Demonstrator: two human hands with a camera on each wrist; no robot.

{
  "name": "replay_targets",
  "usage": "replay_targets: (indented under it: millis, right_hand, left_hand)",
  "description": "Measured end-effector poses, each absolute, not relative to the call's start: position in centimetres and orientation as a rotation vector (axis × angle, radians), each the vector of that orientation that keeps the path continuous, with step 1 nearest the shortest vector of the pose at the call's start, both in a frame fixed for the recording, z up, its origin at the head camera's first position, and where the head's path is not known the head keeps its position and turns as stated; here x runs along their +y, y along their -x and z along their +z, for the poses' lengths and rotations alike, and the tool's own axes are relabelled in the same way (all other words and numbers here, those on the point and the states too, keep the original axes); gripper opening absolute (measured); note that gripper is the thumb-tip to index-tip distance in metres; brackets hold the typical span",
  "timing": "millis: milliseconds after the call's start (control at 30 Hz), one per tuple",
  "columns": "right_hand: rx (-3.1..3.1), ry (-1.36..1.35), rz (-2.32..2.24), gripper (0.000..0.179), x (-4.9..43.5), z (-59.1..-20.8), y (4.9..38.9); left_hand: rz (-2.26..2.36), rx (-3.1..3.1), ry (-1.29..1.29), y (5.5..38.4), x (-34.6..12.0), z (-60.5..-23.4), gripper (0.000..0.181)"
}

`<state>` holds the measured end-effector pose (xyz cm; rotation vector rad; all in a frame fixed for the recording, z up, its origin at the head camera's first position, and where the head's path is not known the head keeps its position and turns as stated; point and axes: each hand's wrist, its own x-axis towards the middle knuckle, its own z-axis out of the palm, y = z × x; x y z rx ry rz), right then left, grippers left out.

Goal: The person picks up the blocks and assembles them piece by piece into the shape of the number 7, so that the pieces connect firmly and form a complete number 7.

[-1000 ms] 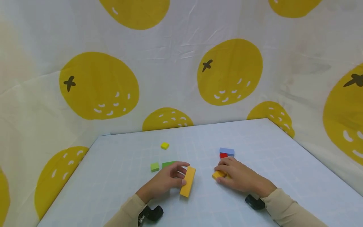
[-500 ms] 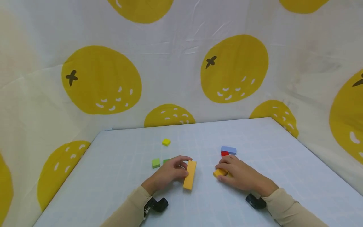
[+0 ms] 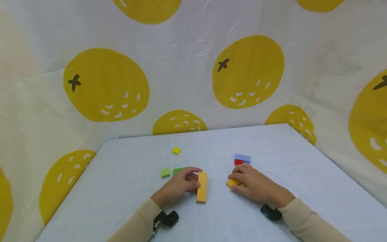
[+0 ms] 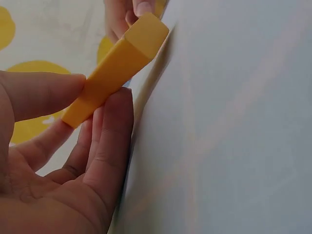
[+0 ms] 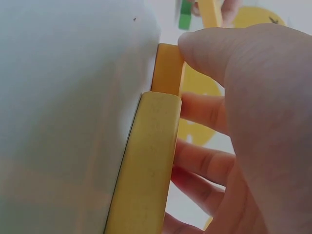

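Note:
My left hand [image 3: 179, 184] pinches a long orange block [image 3: 202, 187] between thumb and fingertips. In the left wrist view that orange block [image 4: 117, 73] slants up over the white surface, its square end toward the right hand. The right hand [image 3: 257, 184] holds a short orange block [image 3: 233, 183], thumb on the near side and fingers on the far side. From the right wrist, this short orange block [image 5: 168, 68] lies on the surface, end to end with a longer yellow block [image 5: 146, 165] under the palm. That yellow block is mostly hidden in the head view.
Past the right hand lie a red block [image 3: 238, 162] and a blue block [image 3: 242, 158], close together. Beside the left hand are a light green cube [image 3: 165, 173] and a partly covered green block [image 3: 179, 170]. Farther back sits a small yellow block [image 3: 176, 150] on the white table [image 3: 136, 151].
The left hand has turned the long orange block from a slant to nearly straight away from me. The right hand stays around the short orange block. The head view has shifted slightly.

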<state>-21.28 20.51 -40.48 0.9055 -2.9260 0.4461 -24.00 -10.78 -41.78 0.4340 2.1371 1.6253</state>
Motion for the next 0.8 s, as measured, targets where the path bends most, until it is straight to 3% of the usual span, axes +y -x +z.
replay_targets:
  millis: [800]
  right_hand:
    - [-2.963, -0.862, 0.464, 0.046, 20.4, -40.49, 21.33]
  left_hand:
    - [1.261, 2.415, -0.601, 23.18, -9.86, -41.31, 0.037]
